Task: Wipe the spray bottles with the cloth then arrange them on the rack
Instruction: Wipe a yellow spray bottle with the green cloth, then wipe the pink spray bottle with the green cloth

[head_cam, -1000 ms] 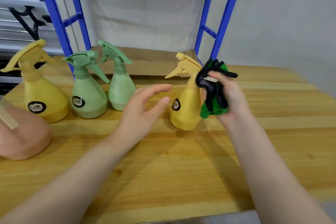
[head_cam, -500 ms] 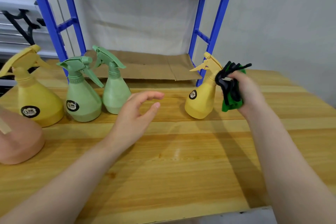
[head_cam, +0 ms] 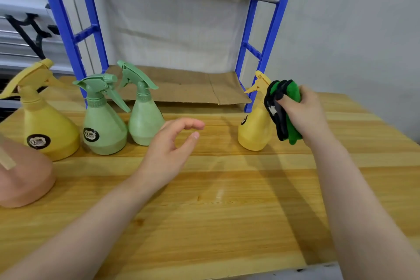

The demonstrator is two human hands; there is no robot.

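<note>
While right hand [head_cam: 304, 111] grips cloth [head_cam: 288, 109]: two yellow bottles [head_cam: 254, 129], two green [head_cam: 103, 129].

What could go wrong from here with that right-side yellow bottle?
1. The right hand holds the cloth against the small yellow bottle while the left hand is off it; nothing steadies it, so a push might slide or tip it.
2. It stands beside the blue rack post; its nozzle may catch there when lifted.
3. The green bottles stand close together, so grabbing one may knock its neighbour.
</note>
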